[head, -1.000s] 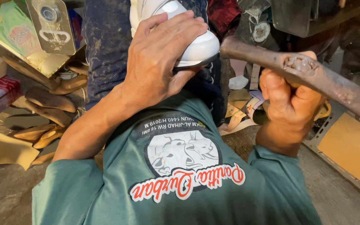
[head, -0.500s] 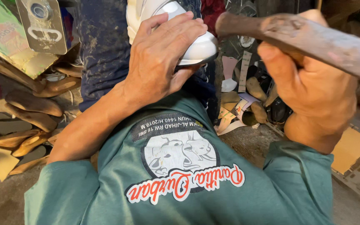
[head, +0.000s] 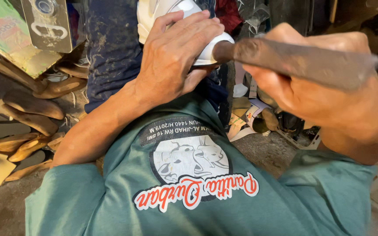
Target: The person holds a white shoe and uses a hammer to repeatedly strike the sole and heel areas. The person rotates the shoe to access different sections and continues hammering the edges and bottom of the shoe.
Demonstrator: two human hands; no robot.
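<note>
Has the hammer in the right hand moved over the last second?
Yes. The hammer has swung up and left; its end now meets the white shoe under the left hand.

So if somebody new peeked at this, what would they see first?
First, the left hand at top centre, spread over a white shoe and pressing it against the dark blue trouser leg. Next, the right hand at the right, gripping a rusty brown hammer handle whose end meets the shoe. Down the left side lie tan shoe insoles in a heap.
</note>
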